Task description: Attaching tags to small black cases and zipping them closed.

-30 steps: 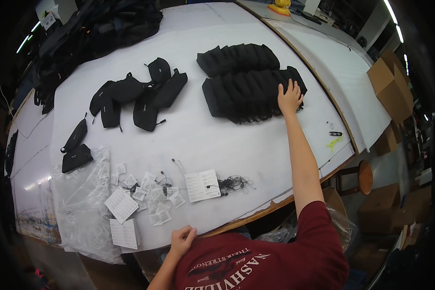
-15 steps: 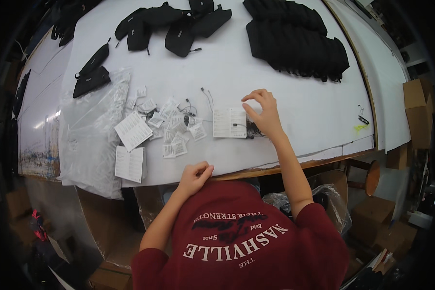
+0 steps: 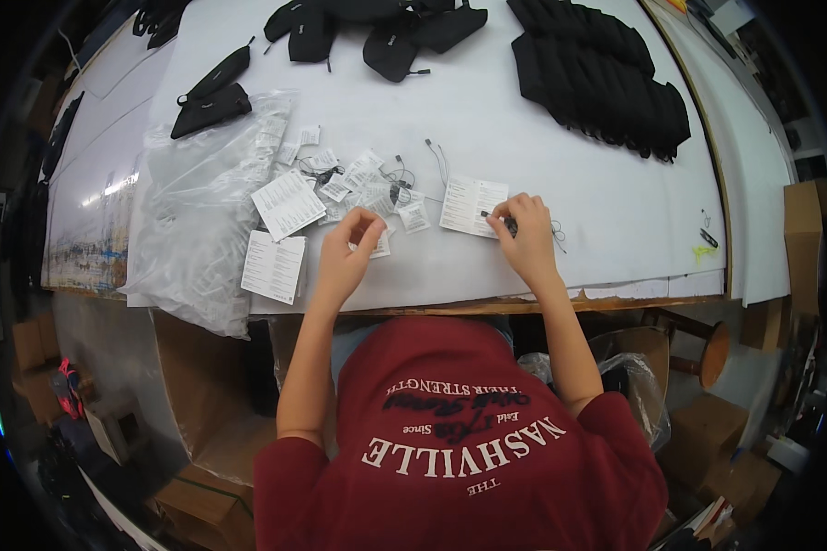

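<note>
My right hand is at the right edge of a printed white card, with thumb and fingers pinched on a thin black cord whose small dark end lies over the card. More dark cords show beside that hand, partly hidden by it. To the left, my left hand is raised just above the table's near side, fingers curled toward the thumb; whatever they hold is too small to make out. Several small white labels with black strings lie in a loose heap beyond it, partly covered by the fingers.
Stacked white cards and a folded card lie left of the labels, beside clear plastic bags. Black zip pouches lie at the back, with rows of them back right. Small snips rest near the right edge.
My left hand has risen from the table's front edge to beside the labels. The right hand has come down onto the cord at the card. The whole view has shifted slightly.
</note>
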A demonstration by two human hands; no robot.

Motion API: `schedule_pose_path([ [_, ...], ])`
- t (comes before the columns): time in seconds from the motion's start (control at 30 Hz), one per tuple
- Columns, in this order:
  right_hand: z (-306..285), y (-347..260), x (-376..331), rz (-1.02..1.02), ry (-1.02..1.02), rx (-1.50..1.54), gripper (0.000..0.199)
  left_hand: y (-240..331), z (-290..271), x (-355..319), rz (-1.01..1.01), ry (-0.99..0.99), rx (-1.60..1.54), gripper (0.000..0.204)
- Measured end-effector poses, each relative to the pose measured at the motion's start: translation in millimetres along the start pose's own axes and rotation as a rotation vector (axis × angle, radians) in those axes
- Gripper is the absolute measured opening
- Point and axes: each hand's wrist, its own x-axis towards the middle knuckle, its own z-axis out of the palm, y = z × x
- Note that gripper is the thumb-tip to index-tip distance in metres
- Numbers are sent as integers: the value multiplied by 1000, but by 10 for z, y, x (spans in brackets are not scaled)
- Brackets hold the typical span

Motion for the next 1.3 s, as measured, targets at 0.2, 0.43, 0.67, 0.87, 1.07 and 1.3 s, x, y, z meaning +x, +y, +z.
schedule_pose_path([
  [0.2, -52, 5, -28, 25, 26, -98, 15, -21, -228, 526, 242, 139, 421, 23],
  [0.43, -236, -93, 37, 34, 6, -47, 16, 159, -194, 932, 157, -50, 341, 26],
  [0.67, -90, 133, 1004, 187, 67, 532, 28, 76, -622, 1917, 158, 33, 276, 25],
  [0.87, 742, 718, 2748, 414, 240, 677, 67, -67, -1341, 3376, 214, 479, 451, 44],
  [1.07, 1123, 1221, 4074, 302, 471, 566, 83, 297, -1714, 4530, -60, 732, 495, 66],
  [1.3, 1200, 1139, 4683, 214, 200, 484, 71, 145, -1325, 5087, -137, 423, 727, 50],
])
